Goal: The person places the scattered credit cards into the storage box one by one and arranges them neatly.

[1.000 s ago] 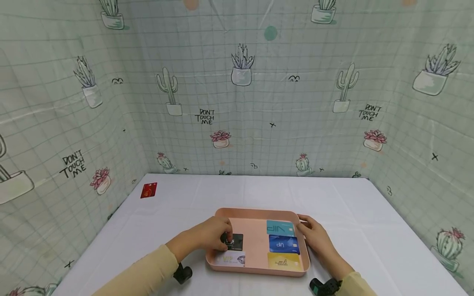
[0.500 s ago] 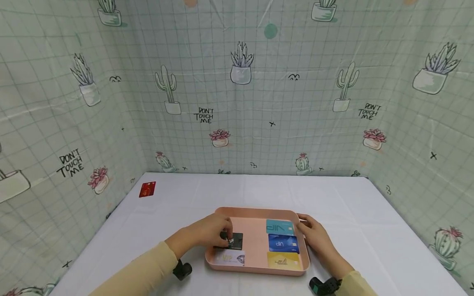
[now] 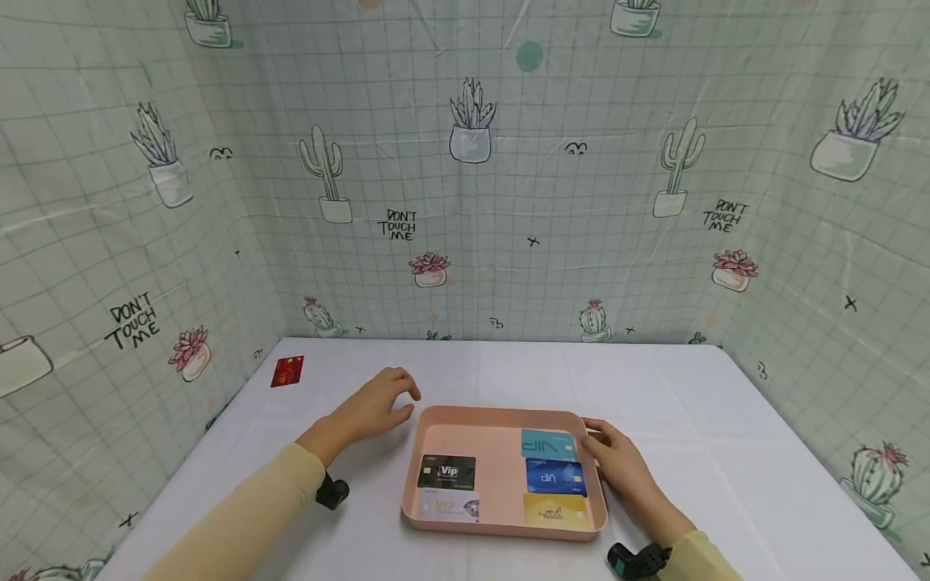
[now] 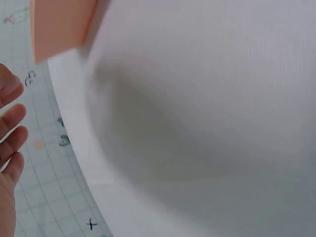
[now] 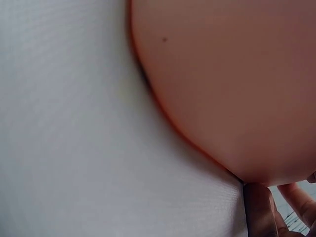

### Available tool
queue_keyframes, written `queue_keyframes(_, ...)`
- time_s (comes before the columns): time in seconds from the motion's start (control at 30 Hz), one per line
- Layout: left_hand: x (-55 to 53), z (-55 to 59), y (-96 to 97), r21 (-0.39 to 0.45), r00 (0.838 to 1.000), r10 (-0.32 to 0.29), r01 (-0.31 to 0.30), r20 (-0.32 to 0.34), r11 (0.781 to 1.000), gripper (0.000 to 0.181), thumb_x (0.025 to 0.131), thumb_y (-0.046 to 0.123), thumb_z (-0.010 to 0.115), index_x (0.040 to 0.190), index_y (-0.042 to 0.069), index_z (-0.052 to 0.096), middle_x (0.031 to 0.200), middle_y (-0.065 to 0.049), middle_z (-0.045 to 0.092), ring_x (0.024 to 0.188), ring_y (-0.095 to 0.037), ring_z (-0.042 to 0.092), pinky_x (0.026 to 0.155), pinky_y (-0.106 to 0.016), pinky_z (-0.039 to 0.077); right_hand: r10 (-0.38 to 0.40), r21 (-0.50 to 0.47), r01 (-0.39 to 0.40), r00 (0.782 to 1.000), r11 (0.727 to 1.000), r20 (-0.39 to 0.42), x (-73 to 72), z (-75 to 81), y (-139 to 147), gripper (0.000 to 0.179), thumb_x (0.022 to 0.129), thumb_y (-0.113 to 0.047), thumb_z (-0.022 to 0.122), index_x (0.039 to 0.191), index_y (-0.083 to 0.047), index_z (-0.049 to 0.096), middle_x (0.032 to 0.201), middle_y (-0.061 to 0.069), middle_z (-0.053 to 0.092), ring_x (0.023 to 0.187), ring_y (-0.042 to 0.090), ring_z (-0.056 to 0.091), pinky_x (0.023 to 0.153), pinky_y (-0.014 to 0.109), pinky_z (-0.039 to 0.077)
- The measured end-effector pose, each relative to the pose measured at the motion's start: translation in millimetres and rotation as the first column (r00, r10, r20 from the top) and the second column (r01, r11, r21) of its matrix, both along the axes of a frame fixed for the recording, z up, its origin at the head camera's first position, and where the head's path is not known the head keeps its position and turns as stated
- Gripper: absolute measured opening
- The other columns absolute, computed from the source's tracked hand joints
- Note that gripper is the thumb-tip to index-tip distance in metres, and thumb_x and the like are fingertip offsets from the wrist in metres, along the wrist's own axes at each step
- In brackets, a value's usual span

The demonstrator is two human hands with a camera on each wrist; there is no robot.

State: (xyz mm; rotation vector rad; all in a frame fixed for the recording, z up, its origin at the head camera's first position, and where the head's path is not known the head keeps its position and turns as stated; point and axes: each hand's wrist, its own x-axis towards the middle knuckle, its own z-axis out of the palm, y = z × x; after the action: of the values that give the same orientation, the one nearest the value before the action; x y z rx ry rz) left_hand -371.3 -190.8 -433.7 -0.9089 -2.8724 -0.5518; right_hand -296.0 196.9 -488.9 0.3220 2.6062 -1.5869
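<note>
My left hand (image 3: 374,405) is in the air above the table, left of the pink tray (image 3: 501,417). It holds nothing, its fingers loosely bent; their tips show at the left edge of the left wrist view. My right hand (image 3: 617,460) grips the tray's right rim, with fingers (image 5: 260,210) against the outer wall. Inside the tray, a black VIP card (image 3: 446,472) lies above a white VIP card (image 3: 449,506) on the left. A teal card (image 3: 548,445), a blue card (image 3: 555,477) and a yellow card (image 3: 557,512) form a column on the right.
A red card (image 3: 286,371) lies near the far left corner of the white table (image 3: 654,387). Grid-patterned cloth (image 3: 530,186) with cactus drawings stands behind the table and along both sides.
My left hand has let go of the black card and moved up and left, out of the tray. The black card stays in the left column. My right hand keeps its place.
</note>
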Motion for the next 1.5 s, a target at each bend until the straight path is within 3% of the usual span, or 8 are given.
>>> queue_keyframes(0.17,-10.6,-7.7,-16.6,-0.027,0.995,0.083,-0.085,-0.057,0.996,0.026,0.097,0.014,0.069,0.121,0.005,0.067,0.126,-0.012,0.064,0.125,-0.034,0.057,0.107,-0.051,0.048,0.0,-0.01,0.0,1.0,1.0,-0.005,-0.3,0.4,0.9,0.054,0.104,-0.025,0.05,0.154,-0.005,0.044,0.149,0.031,0.049,0.131,0.043,0.054,0.101,0.054,0.052)
queue_keyframes(0.33,-17.6,-13.0,-35.5,-0.056,0.978,0.207,-0.209,-0.034,0.976,0.034,0.097,0.016,0.067,0.129,0.002,0.064,0.133,-0.018,0.062,0.129,-0.038,0.055,0.11,-0.053,0.046,0.004,-0.016,-0.004,1.0,1.0,-0.014,-0.3,-0.3,1.8,0.052,0.105,-0.024,0.05,0.153,-0.005,0.045,0.147,0.03,0.051,0.129,0.042,0.056,0.098,0.05,0.054)
queue_keyframes(0.57,-25.2,-19.4,-74.5,-0.12,0.932,0.359,-0.351,0.054,0.929,0.038,0.095,0.014,0.064,0.129,-0.003,0.061,0.135,-0.027,0.056,0.128,-0.045,0.051,0.107,-0.059,0.046,0.003,-0.033,-0.004,1.0,0.999,-0.018,0.6,-2.4,1.1,0.051,0.105,-0.024,0.053,0.151,-0.004,0.047,0.143,0.029,0.054,0.12,0.035,0.059,0.083,0.035,0.055)
queue_keyframes(0.8,-29.7,-23.2,-121.9,-0.129,0.886,0.454,-0.442,0.093,0.888,0.049,0.094,0.014,0.064,0.134,-0.013,0.053,0.137,-0.037,0.049,0.128,-0.052,0.05,0.106,-0.064,0.045,-0.009,-0.035,0.008,1.0,0.999,-0.02,1.0,-1.7,0.4,0.051,0.104,-0.024,0.053,0.151,-0.004,0.047,0.143,0.029,0.054,0.119,0.035,0.059,0.081,0.035,0.056)
queue_keyframes(1.0,-26.7,-30.7,-149.8,-0.128,0.841,0.505,-0.488,0.196,0.863,0.079,0.099,0.031,0.065,0.147,-0.022,0.032,0.157,-0.045,0.021,0.145,-0.061,0.025,0.115,-0.069,0.029,-0.021,-0.026,0.02,1.0,0.999,-0.021,0.2,-1.8,0.1,0.051,0.103,-0.022,0.053,0.151,-0.005,0.048,0.138,0.026,0.058,0.117,0.033,0.06,0.085,0.037,0.057)
queue_keyframes(1.1,-25.8,-32.2,-154.1,-0.151,0.834,0.502,-0.479,0.229,0.865,0.086,0.101,0.037,0.063,0.147,-0.025,0.026,0.157,-0.046,0.018,0.146,-0.061,0.02,0.117,-0.068,0.025,-0.022,-0.026,0.022,1.0,0.999,-0.018,0.9,-1.9,-0.6,0.052,0.103,-0.023,0.053,0.151,-0.005,0.048,0.139,0.026,0.058,0.12,0.034,0.06,0.088,0.04,0.058)
queue_keyframes(1.27,-28.5,-32.0,-153.7,-0.184,0.833,0.508,-0.476,0.219,0.86,0.084,0.102,0.039,0.062,0.147,-0.025,0.029,0.154,-0.046,0.026,0.144,-0.061,0.028,0.116,-0.068,0.029,-0.011,-0.024,0.011,1.0,1.0,-0.022,0.7,-0.3,0.6,0.052,0.103,-0.024,0.054,0.151,-0.005,0.048,0.143,0.028,0.054,0.122,0.036,0.058,0.087,0.041,0.057)
queue_keyframes(1.5,-28.5,-34.9,-152.0,-0.185,0.838,0.519,-0.491,0.167,0.852,0.063,0.102,0.032,0.063,0.137,-0.018,0.046,0.14,-0.048,0.034,0.129,-0.061,0.044,0.106,-0.069,0.041,-0.009,-0.025,0.008,1.0,1.0,-0.015,0.8,-1.7,1.3,0.051,0.104,-0.025,0.053,0.151,-0.006,0.048,0.143,0.027,0.055,0.123,0.036,0.058,0.088,0.04,0.057)
